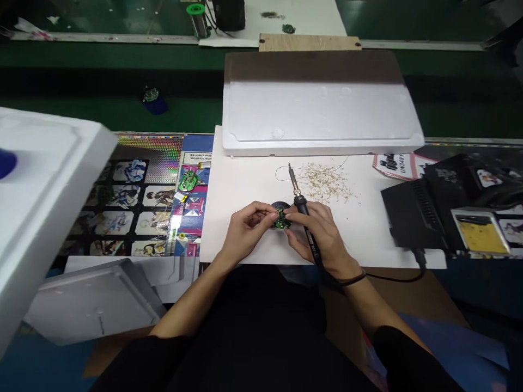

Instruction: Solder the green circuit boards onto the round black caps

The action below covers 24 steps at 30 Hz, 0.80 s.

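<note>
White tray (322, 109) beyond hands (247, 231); yellowish crumbs (321, 178) near iron (301, 206).

Behind the white-covered table (241, 169) a green strip (190, 116), probably a conveyor belt, runs crosswise with a dark band (98, 81) along it, bordered by a pale rail (102, 37) and, farther off, a glossy green surface (134, 22).

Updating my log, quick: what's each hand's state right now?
Left hand: closed, pinching the board.
Right hand: holding the iron, also touching the board.
</note>
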Each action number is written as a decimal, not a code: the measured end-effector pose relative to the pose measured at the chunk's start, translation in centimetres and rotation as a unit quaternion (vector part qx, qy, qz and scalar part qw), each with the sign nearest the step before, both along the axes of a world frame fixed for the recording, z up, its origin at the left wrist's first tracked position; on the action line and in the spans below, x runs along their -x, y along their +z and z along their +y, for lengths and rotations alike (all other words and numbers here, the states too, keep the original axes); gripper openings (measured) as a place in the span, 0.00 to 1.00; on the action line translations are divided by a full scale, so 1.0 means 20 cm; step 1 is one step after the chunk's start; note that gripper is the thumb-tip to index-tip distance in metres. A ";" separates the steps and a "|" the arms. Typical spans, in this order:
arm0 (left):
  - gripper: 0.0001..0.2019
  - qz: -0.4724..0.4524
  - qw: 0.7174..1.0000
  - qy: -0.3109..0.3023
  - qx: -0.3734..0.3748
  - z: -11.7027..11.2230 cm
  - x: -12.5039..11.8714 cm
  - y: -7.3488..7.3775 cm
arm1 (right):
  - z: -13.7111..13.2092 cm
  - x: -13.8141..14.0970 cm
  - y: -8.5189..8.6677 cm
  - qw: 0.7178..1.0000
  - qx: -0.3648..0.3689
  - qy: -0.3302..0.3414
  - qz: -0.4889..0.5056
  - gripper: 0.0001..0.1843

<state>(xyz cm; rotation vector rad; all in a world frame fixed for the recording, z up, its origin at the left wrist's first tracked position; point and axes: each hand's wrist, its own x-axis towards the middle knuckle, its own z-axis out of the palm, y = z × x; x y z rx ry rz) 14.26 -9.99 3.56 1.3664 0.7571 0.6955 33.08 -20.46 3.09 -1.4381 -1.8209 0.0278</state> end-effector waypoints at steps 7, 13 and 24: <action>0.12 -0.012 0.999 -0.017 -0.028 -0.01 -0.02 -0.01 | -0.01 0.00 0.00 0.995 -0.001 -0.026 0.099 0.24; 0.09 0.014 0.994 -0.026 -0.106 -0.02 0.02 -0.01 | 0.03 0.12 0.06 0.971 0.001 -0.082 0.225 0.17; 0.06 0.011 0.992 -0.014 -0.126 -0.04 0.01 -0.01 | 0.05 0.14 0.02 0.967 -0.016 -0.058 0.247 0.17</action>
